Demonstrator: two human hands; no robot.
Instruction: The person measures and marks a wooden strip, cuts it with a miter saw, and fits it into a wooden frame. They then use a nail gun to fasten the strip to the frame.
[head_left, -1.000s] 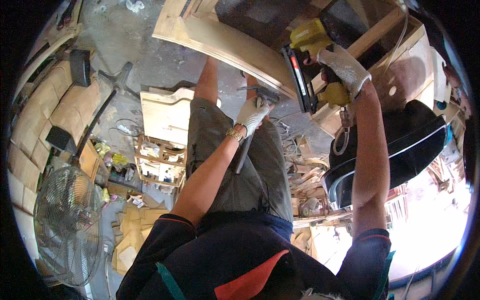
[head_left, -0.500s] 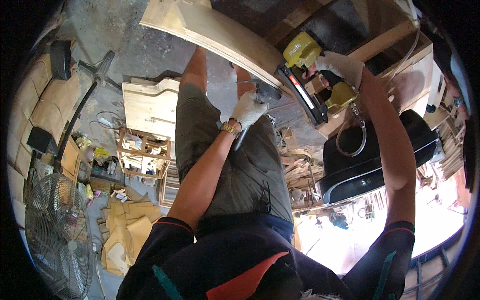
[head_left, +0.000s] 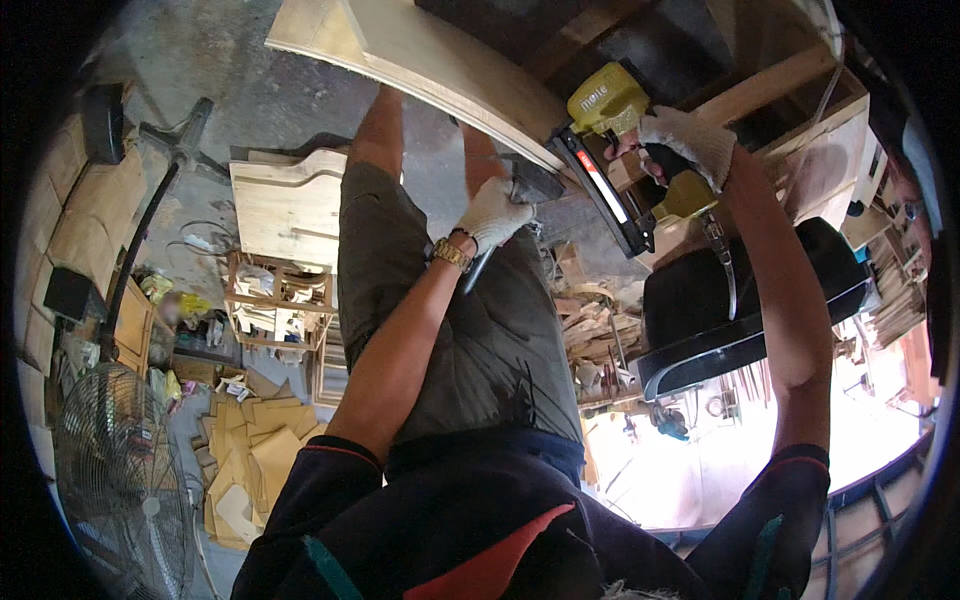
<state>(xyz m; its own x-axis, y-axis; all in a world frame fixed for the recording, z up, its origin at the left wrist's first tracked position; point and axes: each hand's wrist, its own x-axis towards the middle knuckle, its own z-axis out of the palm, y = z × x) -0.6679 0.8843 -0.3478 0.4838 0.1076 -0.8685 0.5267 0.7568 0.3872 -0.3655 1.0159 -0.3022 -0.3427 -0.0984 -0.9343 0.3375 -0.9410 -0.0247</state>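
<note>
My right hand, in a white work glove, grips the handle of a yellow and black nail gun whose nose rests against a long pale wooden board. That board runs across the top of the view over a dark wooden frame. My gloved left hand, with a gold watch at the wrist, is closed around a dark metal tool just below the board's edge, beside the gun's black magazine. My legs in olive shorts stand beneath.
A black chair seat sits at right under my right arm. Wood offcuts lie beside it. Pale wooden furniture parts and cardboard pieces lie on the floor at left, near a standing fan.
The view has shifted, and the board and nail gun now sit lower and closer. My right hand has kept hold of the gun, moving it along the board; my left hand stays beneath the edge.
</note>
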